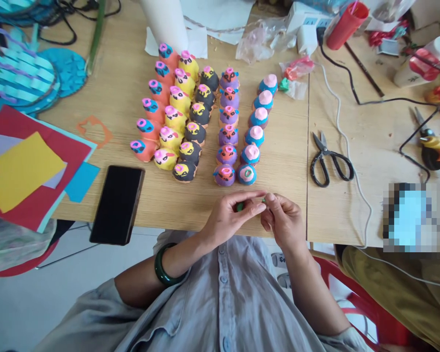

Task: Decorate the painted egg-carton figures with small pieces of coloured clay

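Both hands meet at the table's front edge, below the rows of clay figures. My left hand (229, 215) is curled around a lump of green clay (240, 206), partly hidden by its fingers. With thumb and fingertips closed together, my right hand (284, 220) pinches a tiny green bit (264, 199) against the left fingertips. Just beyond them sits a blue figure with a pink top (247, 173), bearing a small green ring. Others in its row have plain pink tops. Beside it stands a row of purple figures (224, 176) with orange faces.
Yellow figures (165, 159), black ones and orange ones stand in rows further left. A phone (117, 204) and coloured sheets (25, 171) lie on the left. Black-handled scissors (325, 159), a white cable (342, 122) and a glue gun (438, 149) are on the right.
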Motion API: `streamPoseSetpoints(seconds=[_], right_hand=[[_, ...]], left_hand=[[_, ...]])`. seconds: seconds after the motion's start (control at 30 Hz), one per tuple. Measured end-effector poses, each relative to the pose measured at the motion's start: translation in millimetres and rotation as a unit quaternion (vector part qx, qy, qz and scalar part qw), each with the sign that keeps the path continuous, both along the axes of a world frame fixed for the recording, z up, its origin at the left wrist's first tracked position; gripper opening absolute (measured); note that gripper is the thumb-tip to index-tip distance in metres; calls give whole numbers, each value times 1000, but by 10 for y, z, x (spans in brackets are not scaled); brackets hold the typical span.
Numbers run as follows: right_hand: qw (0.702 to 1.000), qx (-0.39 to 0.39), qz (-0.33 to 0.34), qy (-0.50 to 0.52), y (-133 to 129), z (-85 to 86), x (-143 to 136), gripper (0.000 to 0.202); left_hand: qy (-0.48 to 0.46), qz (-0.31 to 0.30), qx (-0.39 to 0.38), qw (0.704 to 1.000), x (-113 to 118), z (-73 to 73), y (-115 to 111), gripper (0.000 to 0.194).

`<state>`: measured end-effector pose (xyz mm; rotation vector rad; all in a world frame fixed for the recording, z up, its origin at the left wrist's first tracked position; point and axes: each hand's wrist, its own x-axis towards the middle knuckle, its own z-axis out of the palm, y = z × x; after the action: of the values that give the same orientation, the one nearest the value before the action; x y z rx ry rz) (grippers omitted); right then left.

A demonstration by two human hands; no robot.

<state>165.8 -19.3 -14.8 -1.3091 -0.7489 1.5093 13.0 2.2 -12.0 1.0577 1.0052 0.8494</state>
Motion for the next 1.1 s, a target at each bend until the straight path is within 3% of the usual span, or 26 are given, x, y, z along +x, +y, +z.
streamPoseSetpoints(seconds=[0.1, 0.3, 0.5, 0.7, 0.87, 1.1], right_hand=[[1000, 0, 21, -2, -22, -1, -27, 49], [996, -27, 59, 68, -36, 14, -50, 44], [996, -24, 42, 70, -20, 48, -66, 40], [999, 2, 53, 7, -39, 35, -53, 43], [999, -14, 27, 25, -45, 49, -74, 27], [1000, 4, 21, 13, -35, 69, -85, 24]], left_hand=[[4, 25, 54, 998, 33, -24, -3, 21], [26, 56, 92, 994, 28, -35, 5, 17], [16, 58, 26, 998, 0, -8, -6, 31], [37, 72, 73, 994, -3, -35, -19, 19], [29, 84, 83, 993, -9, -35, -8, 16], [9, 63, 8, 998, -11, -38, -31, 26]])
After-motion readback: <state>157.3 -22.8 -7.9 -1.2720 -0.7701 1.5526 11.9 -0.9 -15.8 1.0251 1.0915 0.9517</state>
